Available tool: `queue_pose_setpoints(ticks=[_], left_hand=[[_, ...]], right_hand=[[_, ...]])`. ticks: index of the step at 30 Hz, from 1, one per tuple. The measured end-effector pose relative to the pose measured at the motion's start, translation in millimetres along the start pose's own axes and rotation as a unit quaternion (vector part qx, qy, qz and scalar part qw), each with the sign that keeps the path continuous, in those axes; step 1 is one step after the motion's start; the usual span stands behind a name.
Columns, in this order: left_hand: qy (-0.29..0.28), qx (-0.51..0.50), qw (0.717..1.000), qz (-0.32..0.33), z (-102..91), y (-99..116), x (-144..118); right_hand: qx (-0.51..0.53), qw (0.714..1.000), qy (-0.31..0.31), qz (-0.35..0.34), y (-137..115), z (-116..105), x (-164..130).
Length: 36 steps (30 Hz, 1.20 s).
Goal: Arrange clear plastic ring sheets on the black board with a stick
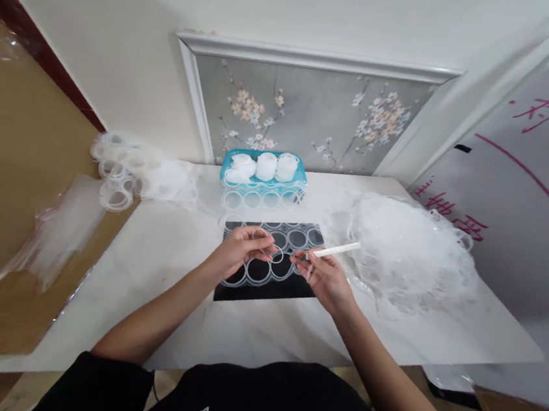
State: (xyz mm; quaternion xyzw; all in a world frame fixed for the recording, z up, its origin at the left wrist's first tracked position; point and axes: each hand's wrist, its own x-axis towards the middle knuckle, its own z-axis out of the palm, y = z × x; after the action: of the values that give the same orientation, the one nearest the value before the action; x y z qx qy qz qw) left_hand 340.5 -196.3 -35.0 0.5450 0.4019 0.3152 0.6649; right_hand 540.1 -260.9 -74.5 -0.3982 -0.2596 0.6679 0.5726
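Observation:
My left hand (249, 248) pinches a thin translucent ring (278, 255) above a black mat (265, 294). In my right hand (323, 277) is a slim white pen-like tool (336, 249), its narrow tip pointing left toward the ring. The two hands are close together but apart. Beneath them, a clear sheet of joined rings (258, 270) lies over the mat, and another part of such a sheet (270, 200) stretches back toward a blue tray (266, 155). My fingers partly cover the ring and the sheet.
Stacked white rings (267, 167) fill the blue tray at the back. A large heap of translucent ring sheets (407, 252) covers the table's right side. More loose rings (121, 173) pile at the back left, beside a cardboard box (8, 308). A whiteboard (516, 191) stands at the right.

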Motion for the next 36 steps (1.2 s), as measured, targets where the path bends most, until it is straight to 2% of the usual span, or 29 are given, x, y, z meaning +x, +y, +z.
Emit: queue_pose_setpoints(ticks=[5,10,18,23,27,30,36], left_hand=[[-0.038,-0.096,0.994,0.031,7.7,35,-33],[-0.049,-0.103,0.992,0.047,17.3,45,-46],[-0.014,-0.047,0.994,0.101,24.3,48,-68],[-0.005,0.004,0.994,0.111,26.7,53,-82],[0.024,0.072,0.988,0.138,31.1,58,-92],[0.049,0.123,0.975,0.180,34.1,61,-97],[0.071,0.221,0.930,0.286,34.2,64,-103]], right_hand=[[0.019,0.993,-0.113,0.015,-21,25,-21],[0.011,0.977,-0.212,0.014,-24,43,-33],[0.003,0.971,-0.234,-0.041,-34,61,-40],[0.007,0.962,-0.270,-0.038,-40,66,-43],[0.018,0.957,-0.290,-0.022,-42,71,-48],[0.032,0.952,-0.303,-0.014,-44,74,-52],[0.053,0.943,-0.329,-0.005,-46,78,-56]])
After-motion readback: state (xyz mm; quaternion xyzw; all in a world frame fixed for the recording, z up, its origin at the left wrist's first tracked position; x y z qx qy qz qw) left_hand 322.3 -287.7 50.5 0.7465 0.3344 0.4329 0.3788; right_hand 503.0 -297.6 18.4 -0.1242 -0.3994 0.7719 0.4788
